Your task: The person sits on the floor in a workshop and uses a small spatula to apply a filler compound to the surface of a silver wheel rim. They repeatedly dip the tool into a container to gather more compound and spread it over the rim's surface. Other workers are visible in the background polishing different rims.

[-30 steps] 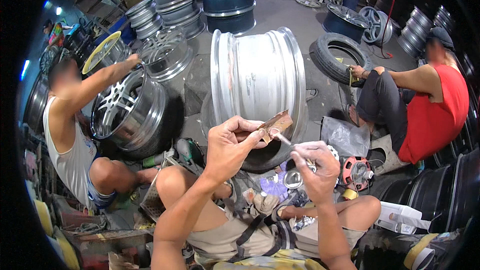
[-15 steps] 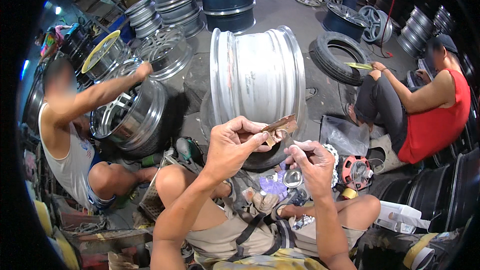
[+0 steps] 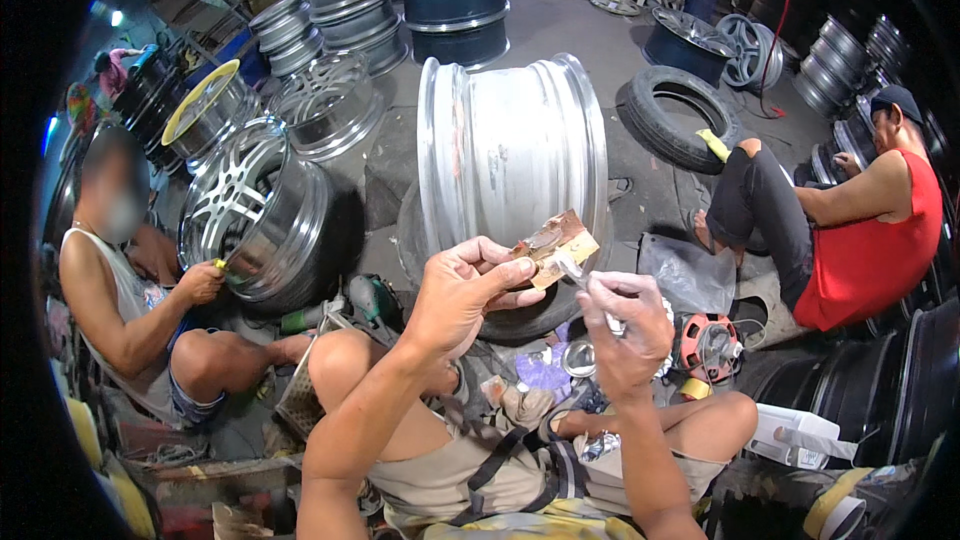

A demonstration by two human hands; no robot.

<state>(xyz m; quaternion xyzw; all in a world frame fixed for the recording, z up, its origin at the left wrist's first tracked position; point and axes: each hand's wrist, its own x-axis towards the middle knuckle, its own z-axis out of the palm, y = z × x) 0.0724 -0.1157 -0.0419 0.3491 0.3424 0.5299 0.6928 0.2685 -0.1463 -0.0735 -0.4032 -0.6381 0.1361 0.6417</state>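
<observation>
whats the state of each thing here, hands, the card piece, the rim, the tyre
left hand: raised, pinching the cardboard scrap
cardboard scrap: held tilted, smeared with paste
right hand: gripping a thin tool against the scrap
silver rim: standing on edge
tyre: lying flat

Upright wheel rim [image 3: 512, 155] – bare metal, dull grey, scuffed, with rusty streaks near one flange. Card scrap [image 3: 556, 243] in left hand [image 3: 462, 292] – tan, matt, smeared with grey paste. Side rim [image 3: 255, 210] – polished metal, glossy. Tyre [image 3: 680, 118] – black rubber, matt. Concrete floor [image 3: 590, 25] – grey, rough, stained. Plastic bag [image 3: 688, 275] – clear, crinkled.
</observation>
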